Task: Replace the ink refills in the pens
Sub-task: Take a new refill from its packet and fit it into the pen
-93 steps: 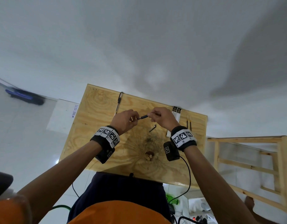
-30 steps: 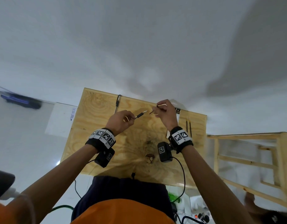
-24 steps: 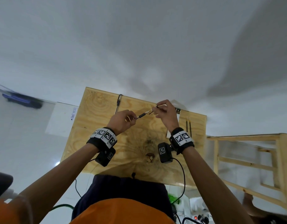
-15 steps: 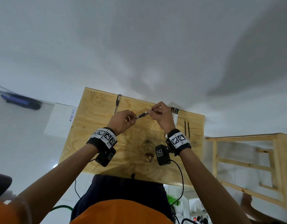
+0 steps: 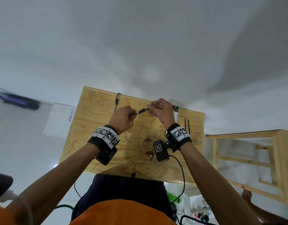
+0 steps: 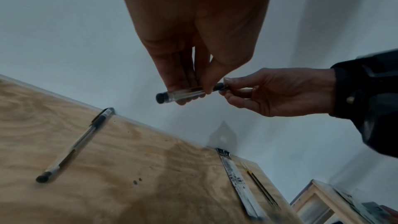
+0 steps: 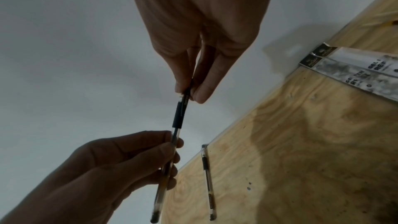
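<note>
A clear pen (image 5: 141, 110) with a black grip is held in the air above the plywood table (image 5: 94, 127). My left hand (image 5: 134, 114) grips its clear barrel (image 6: 183, 93), back end pointing left. My right hand (image 5: 150, 108) pinches the front end just past the black grip (image 7: 179, 116). Its fingertips (image 7: 201, 94) hide the tip. A dark, yellowish refill shows inside the barrel (image 7: 166, 175). The two hands nearly touch. A second capped pen (image 6: 75, 144) lies near the table's far edge.
Two refill packets (image 7: 355, 72) lie side by side at the far right of the table, with two loose thin refills (image 5: 187, 125) beside them. A wooden frame (image 5: 247, 159) stands to the right. Cables hang below the table's near edge.
A second ago my hands were apart, the right one holding a short dark piece. It moved left and met the pen's front end. The dark piece seen earlier on the table is gone.
</note>
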The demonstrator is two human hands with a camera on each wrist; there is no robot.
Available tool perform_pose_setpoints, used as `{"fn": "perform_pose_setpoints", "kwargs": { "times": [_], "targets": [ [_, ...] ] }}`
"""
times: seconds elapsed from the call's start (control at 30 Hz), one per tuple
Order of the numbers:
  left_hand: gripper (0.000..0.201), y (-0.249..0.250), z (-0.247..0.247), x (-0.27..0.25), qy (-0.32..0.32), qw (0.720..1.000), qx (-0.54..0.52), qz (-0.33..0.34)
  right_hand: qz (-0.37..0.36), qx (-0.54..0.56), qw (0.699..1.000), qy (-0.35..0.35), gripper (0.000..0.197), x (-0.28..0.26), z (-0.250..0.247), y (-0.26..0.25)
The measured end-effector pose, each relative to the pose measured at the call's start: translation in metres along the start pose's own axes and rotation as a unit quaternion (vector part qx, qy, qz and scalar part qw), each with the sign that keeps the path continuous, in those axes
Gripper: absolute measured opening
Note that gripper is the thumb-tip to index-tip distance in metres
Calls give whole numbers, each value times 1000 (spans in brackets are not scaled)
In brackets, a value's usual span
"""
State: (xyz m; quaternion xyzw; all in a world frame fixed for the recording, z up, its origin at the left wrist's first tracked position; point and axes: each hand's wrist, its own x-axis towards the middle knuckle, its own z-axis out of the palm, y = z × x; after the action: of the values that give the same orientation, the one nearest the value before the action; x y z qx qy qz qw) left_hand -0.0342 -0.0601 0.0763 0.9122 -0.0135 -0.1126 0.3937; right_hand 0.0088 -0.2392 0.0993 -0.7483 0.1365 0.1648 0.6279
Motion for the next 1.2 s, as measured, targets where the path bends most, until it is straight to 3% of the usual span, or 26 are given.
{"fn": "perform_pose_setpoints", "kwargs": {
  "times": [0.17,0.4,0.47,0.63,0.77,0.93,1.07,1.2],
  "targets": [
    [15,-4,0,5,-3,999,-43,-27,-1,-18,1000,-11,22,11,2,0],
    [18,-35,-4,6,-15,990,-24,-136,2,-175,984,-35,35,27,15,38],
    [19,-50,-9,5,-9,985,-8,-174,2,-281,957,-70,47,29,16,60],
    [22,-74,-18,9,9,972,-5,-234,-15,-484,857,-176,72,30,13,100],
    [23,-75,-13,25,13,971,-11,-240,-53,-562,806,-180,81,27,12,115],
    [23,-68,1,48,11,966,-31,-258,-44,-573,796,-189,85,28,10,113],
    [23,-70,14,61,-4,964,-19,-266,-19,-542,820,-184,93,31,8,118],
    [24,-73,21,65,-10,964,8,-264,-14,-540,822,-182,95,31,7,119]
  ]
}}
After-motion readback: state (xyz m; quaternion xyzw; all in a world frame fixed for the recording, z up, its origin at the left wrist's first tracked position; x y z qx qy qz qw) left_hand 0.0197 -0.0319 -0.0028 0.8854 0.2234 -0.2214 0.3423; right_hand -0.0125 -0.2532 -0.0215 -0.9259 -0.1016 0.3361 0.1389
